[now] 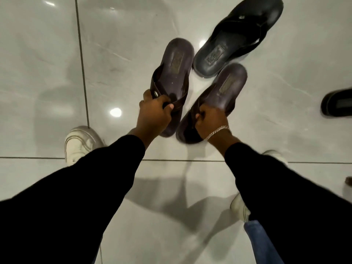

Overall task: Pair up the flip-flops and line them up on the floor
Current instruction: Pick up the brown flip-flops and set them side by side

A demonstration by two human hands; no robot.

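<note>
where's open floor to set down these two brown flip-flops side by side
Open tile lies left of the left hand, past the grout line, above the white sneaker. It is crowded ahead-right: the black flip-flop sits close to the brown flip-flops, with another black one at the right edge.

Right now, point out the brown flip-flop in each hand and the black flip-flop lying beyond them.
Left brown flip-flop (pixel 176 60), head view, heel of the footbed.
Right brown flip-flop (pixel 227 86), head view, heel of the footbed.
Black flip-flop (pixel 215 57), head view, heel logo patch.
</note>
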